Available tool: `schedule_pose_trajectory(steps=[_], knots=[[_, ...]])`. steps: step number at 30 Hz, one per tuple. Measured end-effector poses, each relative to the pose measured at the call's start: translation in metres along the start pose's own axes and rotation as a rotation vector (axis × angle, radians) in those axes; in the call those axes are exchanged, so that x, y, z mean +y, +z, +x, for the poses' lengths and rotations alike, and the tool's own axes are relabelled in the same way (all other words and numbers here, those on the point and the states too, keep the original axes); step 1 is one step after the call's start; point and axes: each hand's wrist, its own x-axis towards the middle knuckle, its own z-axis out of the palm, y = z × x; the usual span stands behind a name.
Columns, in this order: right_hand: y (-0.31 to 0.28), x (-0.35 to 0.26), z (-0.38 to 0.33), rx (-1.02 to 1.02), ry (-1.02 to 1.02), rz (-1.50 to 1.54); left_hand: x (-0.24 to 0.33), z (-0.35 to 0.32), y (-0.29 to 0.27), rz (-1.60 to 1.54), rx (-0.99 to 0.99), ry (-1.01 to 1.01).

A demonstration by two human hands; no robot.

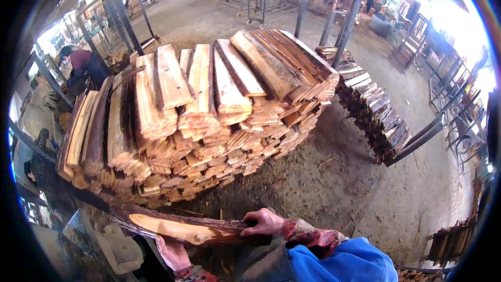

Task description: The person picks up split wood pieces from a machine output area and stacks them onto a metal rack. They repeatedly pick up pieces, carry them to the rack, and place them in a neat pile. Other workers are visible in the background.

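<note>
Bare bark-edged board (190, 231) in both hands (265, 223)

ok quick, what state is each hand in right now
Left hand: holding the bark-edged board by its near edge, fingers partly hidden.
Right hand: closed on that board's right end.

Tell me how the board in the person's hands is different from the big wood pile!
The board is one piece, with the right hand gripping its right end and the left hand at its near edge; the big pile is many stacked pieces. The board runs mostly left to right, while the pile's top pieces mostly point away from the person. Both show pale wood and darker bark.
</note>
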Motion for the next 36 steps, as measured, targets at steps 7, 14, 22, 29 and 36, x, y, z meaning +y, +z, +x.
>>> schedule_pose_trajectory(steps=[7, 14, 22, 29, 36], knots=[[-0.090, -0.003, -0.020, 0.170, 0.055, 0.175, -0.057, 0.017, 0.076, 0.038, -0.206, -0.061], [-0.185, 0.002, -0.043, 0.551, 0.059, 0.210, -0.130, 0.000, 0.074, 0.179, 0.062, -0.312], [-0.316, 0.005, -0.042, 0.970, -0.109, -0.091, -0.164, -0.033, -0.004, 0.266, 0.126, -0.469], [-0.406, 0.023, -0.019, 1.104, -0.059, -0.136, -0.191, -0.042, -0.075, 1.101, -0.041, -0.338], [-0.415, 0.050, -0.009, 1.093, -0.071, 0.086, -0.172, -0.061, -0.040, 1.729, -0.383, -0.003]])
